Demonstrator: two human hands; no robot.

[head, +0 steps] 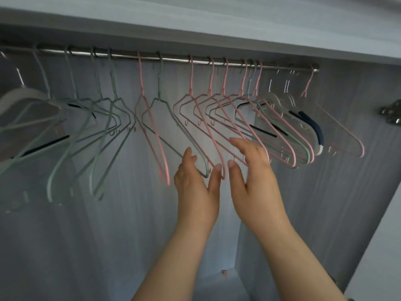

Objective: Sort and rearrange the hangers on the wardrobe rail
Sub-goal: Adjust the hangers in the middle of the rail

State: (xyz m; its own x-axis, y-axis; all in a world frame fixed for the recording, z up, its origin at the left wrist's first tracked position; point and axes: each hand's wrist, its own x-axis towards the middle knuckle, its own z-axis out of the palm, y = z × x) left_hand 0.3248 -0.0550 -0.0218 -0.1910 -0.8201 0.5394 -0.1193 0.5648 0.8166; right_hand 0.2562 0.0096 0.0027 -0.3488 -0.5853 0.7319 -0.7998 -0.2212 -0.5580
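Note:
A metal rail [173, 59] runs across the wardrobe top. Several green hangers [108, 118] hang at its left, then one pink hanger [152, 135] and one green hanger [167, 109]. A bunch of pink hangers [219, 109] with a green one among them fills the middle right. Clear hangers with navy pads [312, 124] and a last pink hanger [347, 137] hang at the right end. My left hand [195, 183] is raised, and the lone green hanger's lower corner lies between its thumb and straight fingers. My right hand [253, 168] touches the pink bunch's lower arms with straight fingers.
A shelf board [217, 27] sits just above the rail. A metal door hinge [390, 114] sticks out of the right side panel. A clear hanger with a white edge [26, 98] hangs at the far left. A small pink object [224, 272] lies on the wardrobe floor.

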